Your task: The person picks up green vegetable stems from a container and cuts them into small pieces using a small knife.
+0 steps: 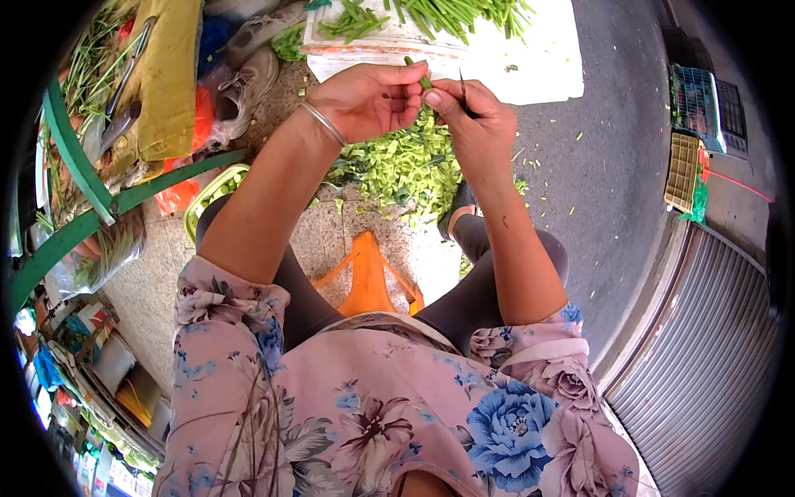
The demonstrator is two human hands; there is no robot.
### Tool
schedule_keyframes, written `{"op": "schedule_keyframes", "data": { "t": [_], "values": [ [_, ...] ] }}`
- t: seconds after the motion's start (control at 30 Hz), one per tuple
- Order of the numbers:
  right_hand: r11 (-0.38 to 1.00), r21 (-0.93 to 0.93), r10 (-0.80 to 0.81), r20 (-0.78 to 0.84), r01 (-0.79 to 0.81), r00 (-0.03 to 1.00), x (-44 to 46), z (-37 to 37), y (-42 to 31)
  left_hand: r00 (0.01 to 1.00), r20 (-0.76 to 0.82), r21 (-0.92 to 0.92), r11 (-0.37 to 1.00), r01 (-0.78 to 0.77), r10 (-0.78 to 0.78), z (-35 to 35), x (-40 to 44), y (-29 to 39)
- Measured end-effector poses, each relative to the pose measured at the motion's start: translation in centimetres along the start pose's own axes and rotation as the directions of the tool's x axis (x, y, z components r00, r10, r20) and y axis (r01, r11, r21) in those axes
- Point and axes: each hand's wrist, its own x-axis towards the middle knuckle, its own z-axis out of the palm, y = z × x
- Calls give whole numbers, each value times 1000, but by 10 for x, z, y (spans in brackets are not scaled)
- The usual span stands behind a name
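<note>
My left hand (364, 101), a bracelet at its wrist, is turned palm up with thumb and fingers pinched on a short green vegetable stem (426, 83). Right beside it, my right hand (484, 120) is closed round a small knife (464, 89), whose thin dark blade sticks up past the fingers; the handle is mostly hidden. The right thumb touches the lower end of the stem. Beyond both hands, long green stems (464, 15) and shorter cut pieces (354, 23) lie on a white board (546, 66). Below them, a heap of green leaf scraps (406, 166) covers the ground.
An orange stool (364, 277) is between my legs. At left are a green metal frame (157, 192), a yellow panel (170, 83), shoes (244, 95) and a light-green basket (217, 189) of green pieces. Crates (696, 103) and a roller shutter (704, 348) stand at right.
</note>
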Motion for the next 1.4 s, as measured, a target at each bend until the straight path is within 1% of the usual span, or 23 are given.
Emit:
{"op": "schedule_keyframes", "data": {
  "t": [0.03,0.1,0.13,0.2,0.33,0.4,0.53,0.63,0.7,0.73,0.8,0.83,0.9,0.93,0.97,1.03,1.07,1.13,1.17,1.23,1.3,1.37,1.4],
  "values": [
    [1000,0,0,2,0,1000,0,-1,1,1000,-1,-1,1000,-2,2,-1,0,1],
    [988,-107,-106,36,109,994,1,-5,4,996,81,-12,999,50,-49,-2,-1,1],
    [988,-107,-106,37,109,994,1,-6,4,996,81,-13,999,49,-48,-3,0,0],
    [958,-168,-224,70,232,972,2,-7,4,996,43,16,997,75,-76,-3,1,-2],
    [945,-263,-174,97,194,980,4,-10,-2,999,51,104,995,-7,1,-1,-3,-2],
    [922,-334,-160,129,194,979,6,-12,-1,992,-73,251,965,-77,98,2,-3,-2],
    [936,-287,-147,203,202,968,4,-11,3,983,-113,338,936,-97,143,-3,-1,2],
    [918,-311,-174,246,248,954,6,-15,8,970,-120,470,873,-134,213,-2,-5,3],
    [915,-347,-149,186,207,971,10,-21,10,988,-4,451,882,-138,157,-7,-5,8],
    [915,-347,-149,186,206,971,12,-25,11,988,-4,451,882,-138,156,-7,-7,9],
    [914,-390,-121,1,112,993,15,-32,9,970,-87,528,836,-150,228,-6,-11,13],
    [914,-390,-122,1,112,993,16,-33,7,970,-86,529,836,-150,229,-8,-12,16],
    [984,-61,154,-195,-169,969,17,-34,0,959,-94,482,854,-193,269,-18,-14,24],
    [977,77,212,-176,-201,961,17,-35,-3,936,-133,440,866,-238,325,-21,-12,24],
    [977,77,210,-177,-199,962,16,-35,-4,936,-131,441,865,-239,326,-24,-10,21],
    [936,170,333,-140,-309,933,14,-32,-5,904,-179,410,865,-291,389,-17,-10,12],
    [942,181,305,-123,-281,944,14,-30,-3,903,-179,410,864,-292,390,-14,-9,7],
    [933,223,314,-129,-281,941,14,-27,-3,976,-68,451,879,-154,205,-7,-7,-5],
    [923,264,324,-134,-281,936,14,-25,-2,976,-68,450,880,-154,205,-1,-5,-12],
    [916,275,335,-129,-291,933,14,-22,-2,992,-123,541,840,52,18,12,-3,-26],
    [909,288,346,-123,-300,930,13,-19,-3,992,-121,483,875,24,40,12,2,-34],
    [912,298,321,-84,-283,944,12,-17,-4,957,-159,335,925,-177,241,11,5,-36],
    [912,298,321,-84,-283,943,12,-17,-3,958,-159,335,925,-177,240,10,6,-35]
  ]
}}
